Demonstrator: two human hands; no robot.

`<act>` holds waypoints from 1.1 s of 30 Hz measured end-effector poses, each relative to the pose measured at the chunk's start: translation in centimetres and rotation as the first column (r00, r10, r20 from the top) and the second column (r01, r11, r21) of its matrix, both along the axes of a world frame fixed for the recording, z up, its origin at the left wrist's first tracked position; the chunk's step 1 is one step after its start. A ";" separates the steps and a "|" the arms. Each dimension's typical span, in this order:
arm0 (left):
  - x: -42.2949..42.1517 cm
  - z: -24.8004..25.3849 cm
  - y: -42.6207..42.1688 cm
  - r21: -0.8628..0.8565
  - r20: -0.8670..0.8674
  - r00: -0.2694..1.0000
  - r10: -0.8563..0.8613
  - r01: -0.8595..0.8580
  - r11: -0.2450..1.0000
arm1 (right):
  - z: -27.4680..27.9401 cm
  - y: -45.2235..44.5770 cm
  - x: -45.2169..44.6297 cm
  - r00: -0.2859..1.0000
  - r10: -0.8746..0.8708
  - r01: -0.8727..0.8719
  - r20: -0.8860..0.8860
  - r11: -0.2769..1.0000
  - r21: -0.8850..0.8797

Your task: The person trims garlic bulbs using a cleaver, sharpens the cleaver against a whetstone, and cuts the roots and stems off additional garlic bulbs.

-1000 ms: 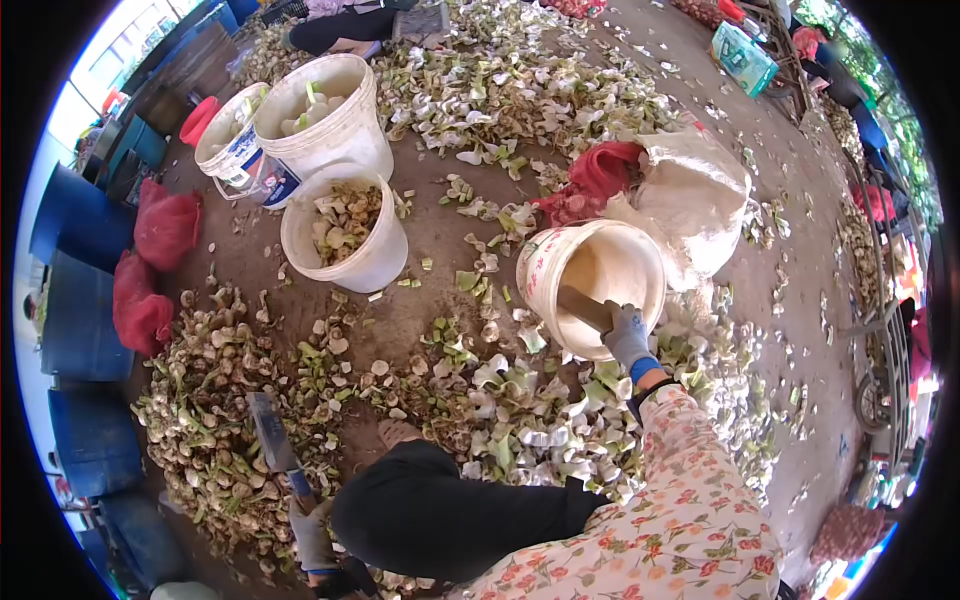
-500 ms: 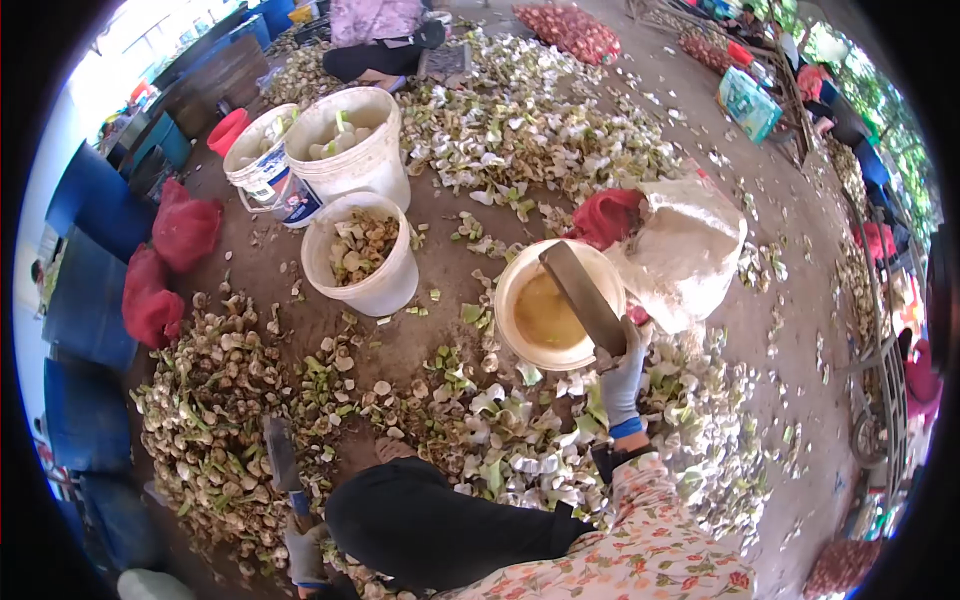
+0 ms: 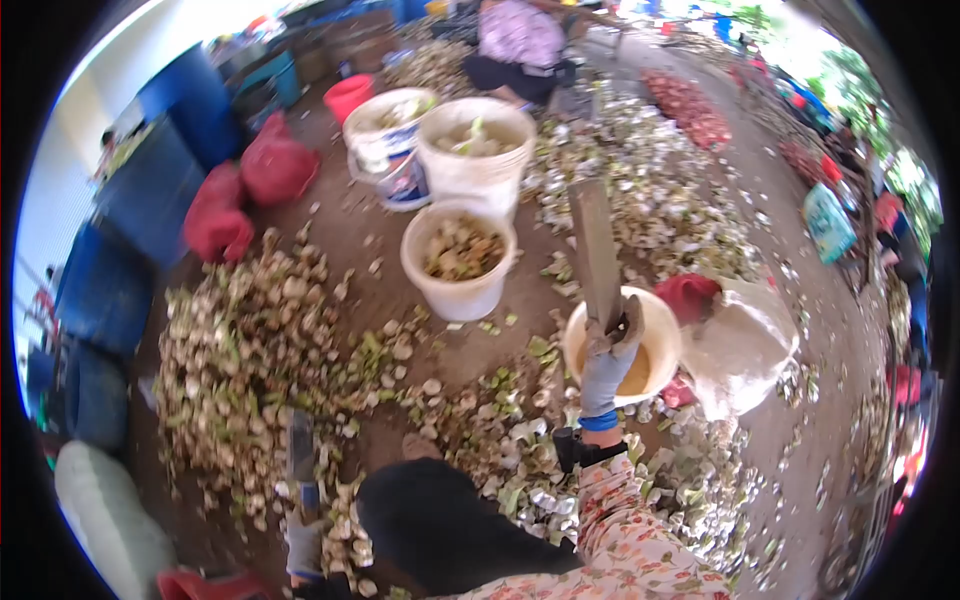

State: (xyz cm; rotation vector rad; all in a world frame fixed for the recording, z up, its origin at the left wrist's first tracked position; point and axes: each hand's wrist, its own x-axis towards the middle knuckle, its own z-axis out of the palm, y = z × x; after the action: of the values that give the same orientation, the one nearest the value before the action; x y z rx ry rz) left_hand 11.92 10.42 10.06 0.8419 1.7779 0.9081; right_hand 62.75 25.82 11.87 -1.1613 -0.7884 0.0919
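Note:
My right hand (image 3: 608, 368), in a grey glove, is closed round the lower end of a long, flat, grey-brown sharpening stone (image 3: 595, 245). The stone points up and away from me, in front of the left side of a white bucket (image 3: 668, 330) with murky, yellowish water. At the lower left, my gloved left hand (image 3: 303, 545) is wrapped round the handle of a knife (image 3: 301, 448). Its broad blade points away from me, beside a big heap of garlic bulbs (image 3: 240, 370). Cut stalks and peelings (image 3: 520, 440) lie between my hands.
A white bucket of brownish scraps (image 3: 462, 290) stands ahead, with two fuller buckets (image 3: 480, 135) behind it. Red sacks (image 3: 278, 165) and blue barrels (image 3: 150, 190) line the left. A pale sack (image 3: 745, 345) lies to the right. Another person (image 3: 520, 45) sits at the back.
My view has swung left, so the scene sits further right. My right hand has moved the sharpening stone from slanting across the water bucket to nearly upright at its left side. The knife stays in my left hand.

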 end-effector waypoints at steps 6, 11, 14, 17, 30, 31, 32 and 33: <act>-2.2 -2.5 -2.9 -0.105 0.038 0.987 0.155 -0.150 0.983 | -2.8 -0.6 -8.2 0.861 0.455 -0.494 -0.229 0.855 -0.157; -3.7 -6.3 -3.4 -0.166 0.023 0.990 0.137 -0.131 0.977 | -10.4 -2.3 -14.8 0.625 0.530 -0.780 -0.573 0.409 -0.473; -3.6 -7.7 -2.9 -0.228 -0.007 0.995 0.102 -0.101 0.968 | -13.7 -2.3 -19.2 0.599 0.526 -0.775 -0.604 0.191 -0.602; -3.1 -8.9 -1.9 -0.276 -0.044 0.996 0.072 -0.081 0.958 | -18.5 -2.0 -22.7 0.666 0.686 -0.592 -0.294 0.245 -0.768; -2.7 -12.7 5.3 -0.404 -0.056 0.951 -0.305 0.258 0.878 | -21.7 -2.1 -27.5 0.472 0.876 -0.378 -0.098 0.101 -0.920; -2.7 -13.4 5.7 -0.390 -0.052 0.938 -0.342 0.296 0.872 | -22.2 -1.5 -27.1 0.525 0.847 -0.410 -0.081 0.168 -0.896; -2.5 -14.1 6.1 -0.376 -0.047 0.925 -0.377 0.333 0.865 | -22.7 -0.9 -26.7 0.575 0.815 -0.436 -0.068 0.236 -0.868; -2.3 -14.5 6.8 -0.407 -0.016 0.891 -0.454 0.409 0.817 | -23.1 0.0 -26.3 0.609 0.768 -0.528 -0.201 0.203 -0.825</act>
State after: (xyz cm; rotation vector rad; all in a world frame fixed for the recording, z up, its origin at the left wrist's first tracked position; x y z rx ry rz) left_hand 9.66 17.26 -4.41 0.9860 1.6811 0.1930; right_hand 36.42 25.78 -11.19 -1.6647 -1.5667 1.2318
